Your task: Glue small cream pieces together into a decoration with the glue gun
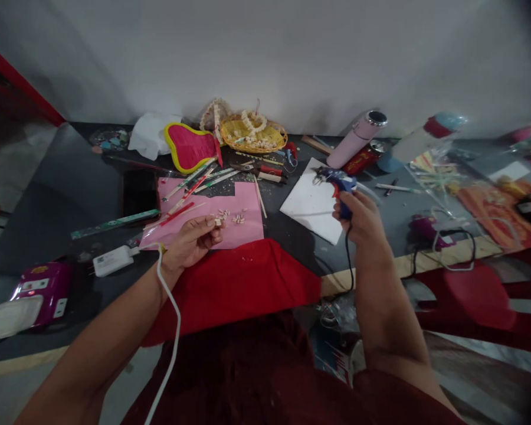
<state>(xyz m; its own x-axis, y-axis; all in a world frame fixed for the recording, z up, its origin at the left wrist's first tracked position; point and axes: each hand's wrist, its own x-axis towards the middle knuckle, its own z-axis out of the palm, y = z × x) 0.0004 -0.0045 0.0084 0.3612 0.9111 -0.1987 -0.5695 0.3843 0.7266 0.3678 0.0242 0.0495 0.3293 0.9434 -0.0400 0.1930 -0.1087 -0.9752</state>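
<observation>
Gripping blue glue gun (pixel 346 203), nozzle above right grip (pixel 358 217).

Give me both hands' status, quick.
Left hand: closed, pinching a small pale piece between thumb and finger.
Right hand: closed around the blue glue gun.
</observation>
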